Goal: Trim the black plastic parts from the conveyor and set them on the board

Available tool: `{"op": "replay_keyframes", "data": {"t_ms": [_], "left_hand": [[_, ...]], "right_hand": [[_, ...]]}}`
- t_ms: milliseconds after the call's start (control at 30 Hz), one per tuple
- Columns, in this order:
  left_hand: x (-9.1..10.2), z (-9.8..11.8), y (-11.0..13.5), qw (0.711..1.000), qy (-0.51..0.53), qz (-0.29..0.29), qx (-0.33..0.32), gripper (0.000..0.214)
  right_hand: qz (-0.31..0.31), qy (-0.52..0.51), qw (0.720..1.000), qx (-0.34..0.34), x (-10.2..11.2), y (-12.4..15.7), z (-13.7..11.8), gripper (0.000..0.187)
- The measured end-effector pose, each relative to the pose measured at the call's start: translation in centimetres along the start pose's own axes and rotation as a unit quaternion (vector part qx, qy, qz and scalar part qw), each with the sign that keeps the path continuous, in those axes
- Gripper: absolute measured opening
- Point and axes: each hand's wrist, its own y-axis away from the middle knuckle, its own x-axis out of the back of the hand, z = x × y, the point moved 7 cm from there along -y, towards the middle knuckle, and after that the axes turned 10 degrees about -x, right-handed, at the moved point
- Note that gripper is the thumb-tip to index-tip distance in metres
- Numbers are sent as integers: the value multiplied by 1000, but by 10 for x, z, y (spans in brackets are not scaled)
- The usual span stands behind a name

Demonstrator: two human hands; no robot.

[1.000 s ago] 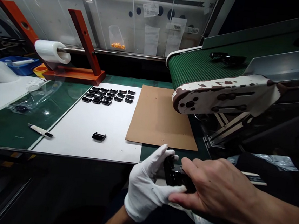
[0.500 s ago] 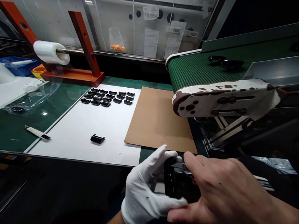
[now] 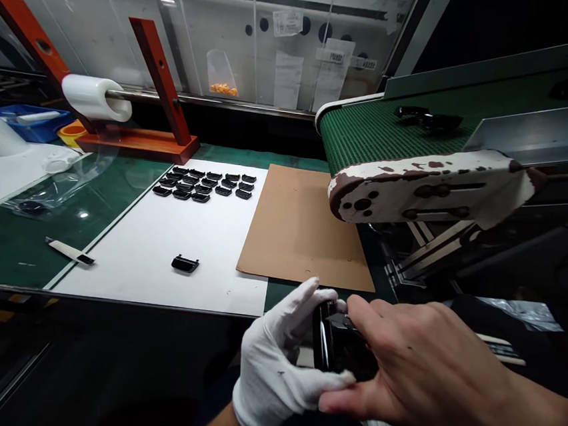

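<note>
My left hand (image 3: 279, 363), in a white glove, is wrapped round a glossy black plastic part (image 3: 322, 340) above the table's front edge. Bare, my right hand (image 3: 410, 366) grips the same part from the right, thumb below and fingers above; its fingers partly cover the part. Farther left, a single similar black part (image 3: 185, 264) lies on the white sheet (image 3: 130, 245). Several more black parts (image 3: 202, 189) sit in rows at the back of that sheet.
Brown cardboard (image 3: 307, 228) lies right of the sheet. A green conveyor belt (image 3: 371, 138) juts in, carrying black parts (image 3: 428, 118). At left are a cutter knife (image 3: 70, 251), a roll of clear film (image 3: 94, 97) on an orange stand (image 3: 140, 144), and a blue bin (image 3: 36, 125).
The black part has turned slightly in my hands, and a bright reflection now runs along it. Both hands keep nearly the same place and grip.
</note>
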Motion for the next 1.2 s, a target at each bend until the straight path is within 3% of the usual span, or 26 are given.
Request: {"op": "replay_keyframes", "data": {"t_ms": [700, 1200], "left_hand": [[3, -3, -1, 999, -7, 34, 3, 68], [6, -5, -1, 999, 2, 42, 10, 72]], "right_hand": [[43, -16, 999, 10, -4, 4, -1, 78], [97, -4, 995, 35, 1, 5, -6, 69]]}}
